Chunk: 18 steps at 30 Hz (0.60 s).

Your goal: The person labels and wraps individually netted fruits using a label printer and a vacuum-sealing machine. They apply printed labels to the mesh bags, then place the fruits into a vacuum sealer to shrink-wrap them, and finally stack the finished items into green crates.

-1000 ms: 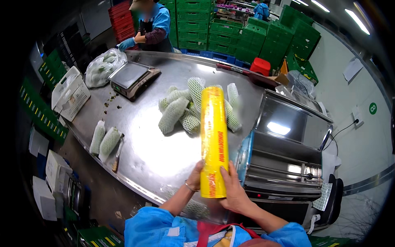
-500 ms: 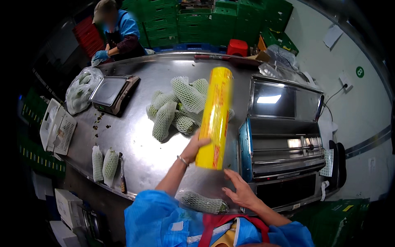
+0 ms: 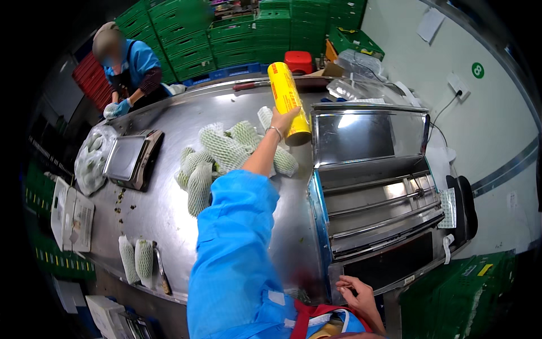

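Note:
My left hand point(image 3: 282, 122) is closed round the lower part of a bright yellow roll of cling film point(image 3: 285, 90), stretched out toward the far side of the steel table point(image 3: 237, 107). The roll stands tilted, its dark lower end facing me. Just left of that hand lies a pile of green vegetables in white foam net sleeves point(image 3: 217, 148), partly hidden by my arm. My right hand point(image 3: 359, 295) is near my body at the table's front edge, holding nothing, its fingers loosely bent and apart. Beside it is a film wrapping machine point(image 3: 375, 255) with its lid point(image 3: 367, 135) raised.
At the left stand a scale point(image 3: 123, 160), a plastic bag of produce point(image 3: 95, 161) and a white basket point(image 3: 73, 217). Two netted vegetables point(image 3: 136, 261) and a knife point(image 3: 162, 270) lie near the front edge. A co-worker point(image 3: 132, 68) stands at the far left; green crates point(image 3: 237, 42) are stacked behind.
My left hand has carried the yellow roll away from me to the table's far side. My right hand has drawn back toward my body. The view has shifted.

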{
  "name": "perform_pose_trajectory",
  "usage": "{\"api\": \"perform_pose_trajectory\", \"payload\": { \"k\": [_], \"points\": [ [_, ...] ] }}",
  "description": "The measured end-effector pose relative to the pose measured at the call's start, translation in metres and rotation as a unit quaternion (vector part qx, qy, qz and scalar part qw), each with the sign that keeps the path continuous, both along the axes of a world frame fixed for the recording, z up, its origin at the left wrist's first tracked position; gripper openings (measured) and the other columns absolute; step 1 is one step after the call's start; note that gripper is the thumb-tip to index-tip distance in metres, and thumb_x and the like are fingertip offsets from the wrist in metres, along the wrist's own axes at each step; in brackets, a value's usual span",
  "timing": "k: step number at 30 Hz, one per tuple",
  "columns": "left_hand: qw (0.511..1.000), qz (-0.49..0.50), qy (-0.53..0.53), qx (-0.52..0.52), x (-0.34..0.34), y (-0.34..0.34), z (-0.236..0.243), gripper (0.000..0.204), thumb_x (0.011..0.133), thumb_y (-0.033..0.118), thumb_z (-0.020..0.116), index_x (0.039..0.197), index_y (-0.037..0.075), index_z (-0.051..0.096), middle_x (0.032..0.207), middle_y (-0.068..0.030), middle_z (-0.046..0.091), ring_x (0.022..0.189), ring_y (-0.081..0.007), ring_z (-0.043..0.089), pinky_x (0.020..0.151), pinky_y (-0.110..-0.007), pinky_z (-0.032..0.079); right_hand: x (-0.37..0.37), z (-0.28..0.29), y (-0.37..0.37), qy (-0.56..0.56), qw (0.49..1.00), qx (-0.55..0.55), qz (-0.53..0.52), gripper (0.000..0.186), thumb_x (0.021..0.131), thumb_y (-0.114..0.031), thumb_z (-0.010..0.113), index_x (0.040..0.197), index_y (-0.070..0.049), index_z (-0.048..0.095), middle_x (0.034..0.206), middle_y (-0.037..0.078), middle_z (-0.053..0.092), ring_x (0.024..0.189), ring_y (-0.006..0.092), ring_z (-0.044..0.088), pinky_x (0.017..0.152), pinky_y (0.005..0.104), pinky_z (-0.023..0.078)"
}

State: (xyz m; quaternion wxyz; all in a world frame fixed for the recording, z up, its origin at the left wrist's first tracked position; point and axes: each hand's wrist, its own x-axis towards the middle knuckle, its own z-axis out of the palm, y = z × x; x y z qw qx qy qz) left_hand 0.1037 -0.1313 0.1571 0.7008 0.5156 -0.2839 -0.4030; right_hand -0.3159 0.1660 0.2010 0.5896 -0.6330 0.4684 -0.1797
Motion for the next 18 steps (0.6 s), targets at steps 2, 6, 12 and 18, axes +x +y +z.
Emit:
{"api": "perform_pose_trajectory", "payload": {
  "k": [2, 6, 12, 18],
  "points": [
    [0.991, 0.061, -0.116, 0.013, 0.016, -0.040, -0.047, 0.062, 0.072, 0.021, 0.072, 0.119, -0.004, 0.041, 0.103, -0.0182, 0.056, 0.083, -0.0302, 0.061, 0.071, -0.036, 0.052, -0.008, -0.002, 0.004, 0.002, 1.000, -0.012, -0.021, 0.029, 0.082, -0.004, 0.057, 0.110, 0.005, 0.055, 0.092, 0.013, 0.065, 0.084, 0.0155, 0.063, 0.074, 0.0258, 0.050],
    [0.959, 0.087, -0.248, 0.104, 0.025, -0.062, -0.112, 0.080, 0.063, 0.034, 0.074, 0.126, -0.003, 0.041, 0.111, -0.0227, 0.054, 0.101, -0.0361, 0.054, 0.089, -0.037, 0.043, -0.016, -0.006, 0.008, 0.011, 0.999, -0.001, -0.039, 0.028, 0.082, -0.003, 0.057, 0.109, 0.004, 0.055, 0.092, 0.013, 0.065, 0.084, 0.0150, 0.063, 0.074, 0.0260, 0.050],
    [0.963, -0.073, -0.236, 0.108, 0.004, -0.006, -0.107, 0.056, 0.077, 0.028, 0.067, 0.119, -0.005, 0.050, 0.114, -0.0175, 0.057, 0.106, -0.0246, 0.055, 0.091, -0.031, 0.041, -0.013, 0.002, -0.002, 0.013, 0.998, -0.063, 0.009, 0.026, 0.083, -0.007, 0.057, 0.107, 0.003, 0.055, 0.089, 0.013, 0.064, 0.080, 0.0184, 0.063, 0.072, 0.0271, 0.049],
    [0.954, -0.172, -0.167, 0.181, 0.010, 0.113, -0.024, 0.040, 0.085, 0.028, 0.059, 0.119, 0.008, 0.054, 0.101, -0.0015, 0.063, 0.088, -0.0114, 0.060, 0.073, -0.023, 0.043, -0.011, 0.016, 0.008, -0.024, 0.996, -0.082, 0.039, 0.027, 0.084, -0.003, 0.054, 0.111, 0.003, 0.054, 0.092, 0.013, 0.062, 0.084, 0.0180, 0.062, 0.074, 0.0283, 0.050]
  ]
}}
